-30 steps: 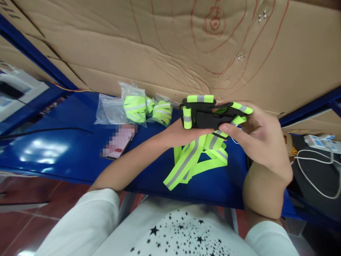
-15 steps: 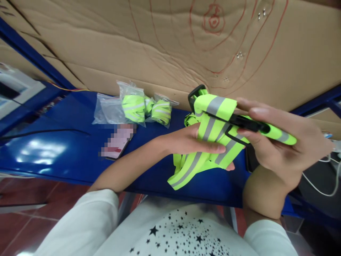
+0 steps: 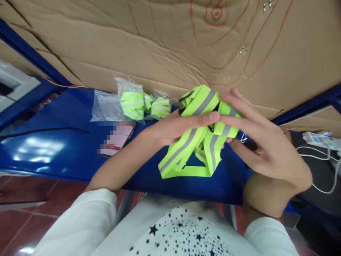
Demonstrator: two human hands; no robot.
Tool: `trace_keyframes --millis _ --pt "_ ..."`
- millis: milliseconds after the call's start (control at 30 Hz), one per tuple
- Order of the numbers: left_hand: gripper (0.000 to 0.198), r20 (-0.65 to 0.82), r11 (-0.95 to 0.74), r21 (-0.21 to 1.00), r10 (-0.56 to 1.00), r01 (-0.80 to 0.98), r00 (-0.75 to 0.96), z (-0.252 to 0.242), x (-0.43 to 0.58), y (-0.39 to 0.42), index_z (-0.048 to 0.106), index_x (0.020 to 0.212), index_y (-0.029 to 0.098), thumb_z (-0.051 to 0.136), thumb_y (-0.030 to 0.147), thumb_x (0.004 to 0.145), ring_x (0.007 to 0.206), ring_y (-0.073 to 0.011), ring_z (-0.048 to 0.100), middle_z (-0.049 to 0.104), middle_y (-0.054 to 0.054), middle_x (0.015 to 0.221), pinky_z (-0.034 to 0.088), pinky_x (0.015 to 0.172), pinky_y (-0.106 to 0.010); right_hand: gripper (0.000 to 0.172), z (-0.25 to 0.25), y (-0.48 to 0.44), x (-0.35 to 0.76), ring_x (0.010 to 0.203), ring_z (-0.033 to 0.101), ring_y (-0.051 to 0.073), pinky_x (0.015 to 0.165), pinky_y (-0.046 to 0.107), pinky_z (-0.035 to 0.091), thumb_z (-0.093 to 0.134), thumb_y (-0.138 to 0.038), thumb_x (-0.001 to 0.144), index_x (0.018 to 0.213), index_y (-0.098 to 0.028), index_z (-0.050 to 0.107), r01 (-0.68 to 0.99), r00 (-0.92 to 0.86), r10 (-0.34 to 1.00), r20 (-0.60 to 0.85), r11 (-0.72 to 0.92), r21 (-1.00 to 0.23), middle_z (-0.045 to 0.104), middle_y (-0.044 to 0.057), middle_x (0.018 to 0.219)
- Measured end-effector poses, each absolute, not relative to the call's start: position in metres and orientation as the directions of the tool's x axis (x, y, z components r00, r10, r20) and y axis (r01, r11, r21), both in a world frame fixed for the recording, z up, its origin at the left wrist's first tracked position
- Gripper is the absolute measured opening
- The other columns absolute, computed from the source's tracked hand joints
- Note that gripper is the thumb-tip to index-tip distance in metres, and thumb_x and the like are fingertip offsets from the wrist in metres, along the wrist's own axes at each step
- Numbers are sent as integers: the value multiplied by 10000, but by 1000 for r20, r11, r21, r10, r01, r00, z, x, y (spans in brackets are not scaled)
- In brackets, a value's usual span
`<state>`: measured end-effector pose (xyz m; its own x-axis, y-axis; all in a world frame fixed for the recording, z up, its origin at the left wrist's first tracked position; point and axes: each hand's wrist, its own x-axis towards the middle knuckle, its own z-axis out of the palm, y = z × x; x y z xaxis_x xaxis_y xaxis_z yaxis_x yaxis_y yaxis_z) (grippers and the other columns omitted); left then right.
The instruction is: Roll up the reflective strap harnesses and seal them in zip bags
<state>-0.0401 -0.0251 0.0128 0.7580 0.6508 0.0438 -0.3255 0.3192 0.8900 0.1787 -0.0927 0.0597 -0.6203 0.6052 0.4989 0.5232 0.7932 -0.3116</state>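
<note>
A neon yellow reflective strap point(image 3: 190, 138) with grey stripes is gathered in folds between my hands, above the blue table. My left hand point(image 3: 186, 124) is closed round the folds, its thumb lying across the front. On the other side, my right hand point(image 3: 253, 131) grips the bundle's right end between thumb and fingers. Loops of the strap hang below my hands. Parts of the black buckle pieces show among the folds; the rest is hidden.
Plastic bags point(image 3: 106, 106) and rolled yellow straps point(image 3: 132, 105) lie at the back of the blue table point(image 3: 74, 142). A phone point(image 3: 118, 138) is nearer. Cardboard point(image 3: 160, 42) stands behind. At right are a power strip point(image 3: 319, 140) and white cables.
The strap's upper part is folded into a tighter bundle and the black buckle is now mostly hidden. My right hand has moved left, against the bundle. The hanging loops have shifted left and spread.
</note>
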Motion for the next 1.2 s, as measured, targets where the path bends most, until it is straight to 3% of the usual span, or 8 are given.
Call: trace_keyframes --millis 100,167,267,367,600,767,933,1200 --pt "536 46 307 896 657 -322 752 9 -39 -17 759 1182 169 865 542 812 970 -315 799 817 -104 1028 664 896 -462 655 52 -74 186 1622 285 293 1335 511 347 683 -508 962 1576 -444 465 333 -457 678 576 731 -596 371 -73 1706" --pt "532 73 210 930 701 -303 709 7 -39 -15 766 1164 165 885 528 794 1057 -313 781 809 -104 1116 649 947 -458 640 45 -64 187 1530 463 318 1249 514 474 719 -604 917 1508 -418 557 331 -329 753 569 657 -678 538 -25 1598" --pt "475 176 26 957 740 -289 650 6 -36 -16 778 1147 165 861 506 827 1215 -297 723 777 -87 1248 583 1077 -437 449 34 -56 179 1038 759 276 893 428 672 825 -469 874 1282 -311 725 458 -232 855 464 516 -723 782 16 1144" --pt "474 165 117 935 695 -336 700 4 -32 -16 762 1160 151 852 481 831 1230 -328 712 777 -79 1220 583 1061 -452 338 28 -52 172 786 720 201 709 337 636 873 -382 835 1137 -276 763 461 -169 837 521 534 -708 760 -18 916" --pt "463 79 389 840 603 -379 794 -3 -23 -8 749 1119 170 924 386 749 1016 -283 781 804 -43 1025 622 965 -445 334 31 -55 166 1108 748 252 1000 427 609 833 -283 881 1204 -293 751 535 -171 730 662 633 -560 779 8 1217" --pt "424 170 163 925 627 -342 760 -10 -24 -6 754 1071 176 946 338 728 1074 -250 753 798 -48 1085 595 1001 -401 322 32 -59 162 965 748 198 850 333 617 851 -273 864 1175 -291 771 545 -96 644 759 672 -501 797 -13 1095" --pt "408 242 -108 966 690 -233 682 -11 -24 -7 763 1118 204 899 389 782 1225 -272 691 782 -42 1189 504 1143 -441 336 26 -57 158 871 748 223 770 383 645 811 -392 900 1220 -321 737 498 -13 705 709 619 -607 785 -10 1036" --pt "344 99 437 836 475 -332 875 -24 -10 -4 781 1066 201 900 382 799 952 -228 784 811 -59 1003 629 928 -391 356 33 -65 159 1078 771 277 941 431 675 746 -295 938 1282 -382 729 515 -204 731 651 646 -563 761 -13 1292"
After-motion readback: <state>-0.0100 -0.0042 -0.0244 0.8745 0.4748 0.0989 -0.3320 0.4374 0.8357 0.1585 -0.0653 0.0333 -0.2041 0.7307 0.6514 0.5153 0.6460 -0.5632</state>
